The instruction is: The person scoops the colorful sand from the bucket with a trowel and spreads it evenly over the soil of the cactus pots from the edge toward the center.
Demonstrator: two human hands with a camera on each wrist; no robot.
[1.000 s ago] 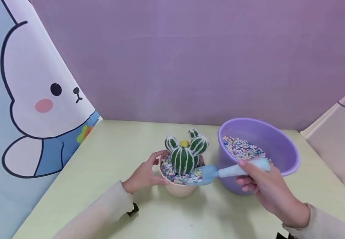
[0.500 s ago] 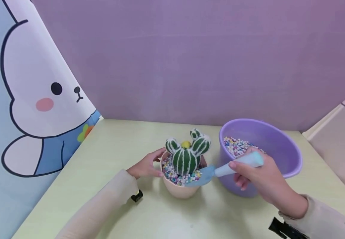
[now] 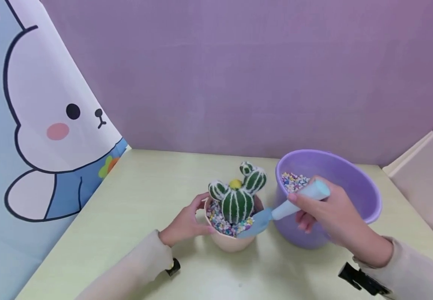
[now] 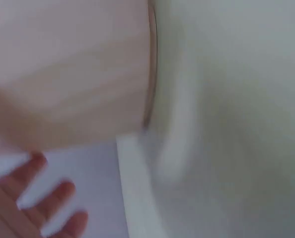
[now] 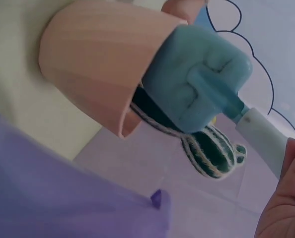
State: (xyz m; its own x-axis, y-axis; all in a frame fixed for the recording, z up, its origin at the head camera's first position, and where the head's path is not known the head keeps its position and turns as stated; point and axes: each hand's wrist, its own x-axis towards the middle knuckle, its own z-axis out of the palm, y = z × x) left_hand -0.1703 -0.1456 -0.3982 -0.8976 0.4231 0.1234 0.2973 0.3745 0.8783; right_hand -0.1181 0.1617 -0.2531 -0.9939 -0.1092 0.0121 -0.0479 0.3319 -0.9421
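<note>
A pink pot [image 3: 231,243] stands mid-table holding a green striped cactus [image 3: 237,202] and coloured pebbles [image 3: 219,221]. My left hand [image 3: 192,218] grips the pot's left side, thumb at the rim. My right hand [image 3: 325,212] holds the pale handle of a blue trowel [image 3: 257,221], whose blade rests on the pot's right rim against the pebbles. The right wrist view shows the trowel [image 5: 197,79] blade over the pot [image 5: 93,69] with the cactus [image 5: 212,148] behind. The left wrist view is blurred: pot [image 4: 73,74] wall and fingers [image 4: 33,198].
A purple basin [image 3: 355,183] with coloured pebbles [image 3: 293,181] stands right of the pot, behind my right hand. A purple wall closes the back, a rabbit-print panel [image 3: 51,125] the left, and a pale panel the right. The pale green table [image 3: 145,187] stretches to the left.
My right hand rose and shifted slightly left, tipping the trowel handle up while the blade stayed at the pot's rim. My left hand drew back a little, then closed on the pot again.
</note>
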